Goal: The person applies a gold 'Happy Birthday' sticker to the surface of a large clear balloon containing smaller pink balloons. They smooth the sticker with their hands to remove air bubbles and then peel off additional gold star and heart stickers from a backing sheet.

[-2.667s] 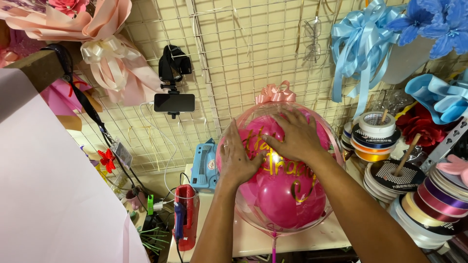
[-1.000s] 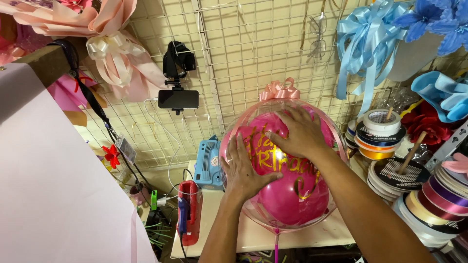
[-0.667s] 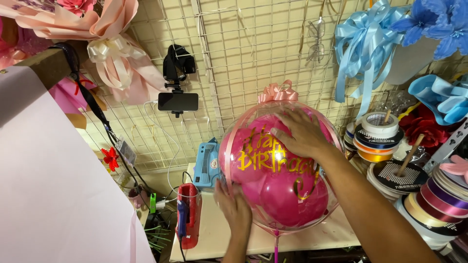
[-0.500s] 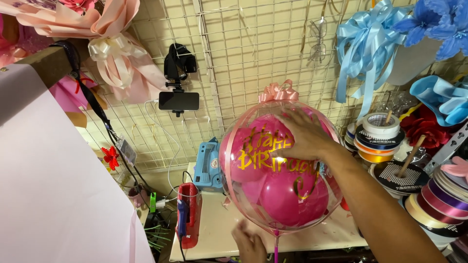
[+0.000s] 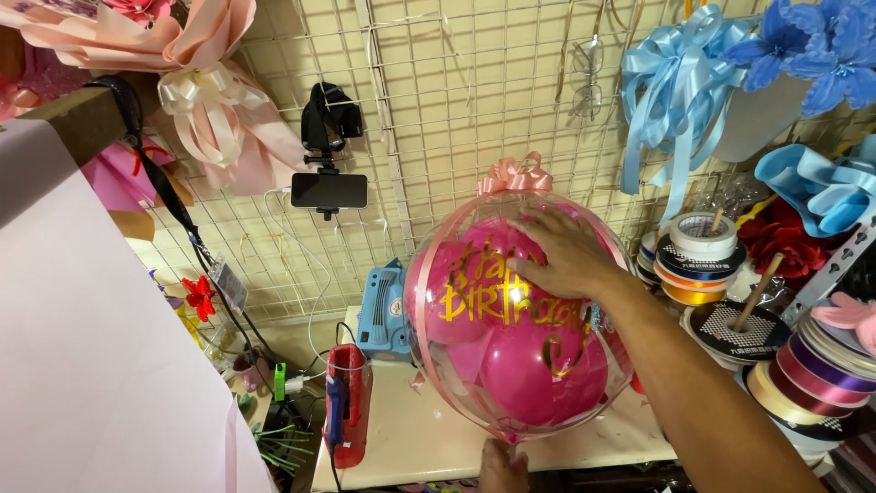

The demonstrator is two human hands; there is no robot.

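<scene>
A clear round balloon (image 5: 511, 365) filled with pink balloons carries gold lettering and a pink ribbon bow (image 5: 516, 173) on top. My right hand (image 5: 566, 254) lies flat on its upper front, fingers spread over the lettering. My left hand (image 5: 502, 467) is at the bottom of the balloon, fingers closed around its neck; only the top of that hand shows at the frame's lower edge.
A wire grid wall (image 5: 456, 91) behind holds a phone on a mount (image 5: 328, 190) and blue bows (image 5: 675, 82). Ribbon spools (image 5: 803, 365) stack at right. A red tool (image 5: 349, 411) and blue pump (image 5: 383, 310) sit on the white table (image 5: 411, 447). Pink paper (image 5: 91, 365) fills the left.
My left hand has slid off the balloon's left side down to its neck underneath. The right hand stays on the top front, and the gold lettering now shows.
</scene>
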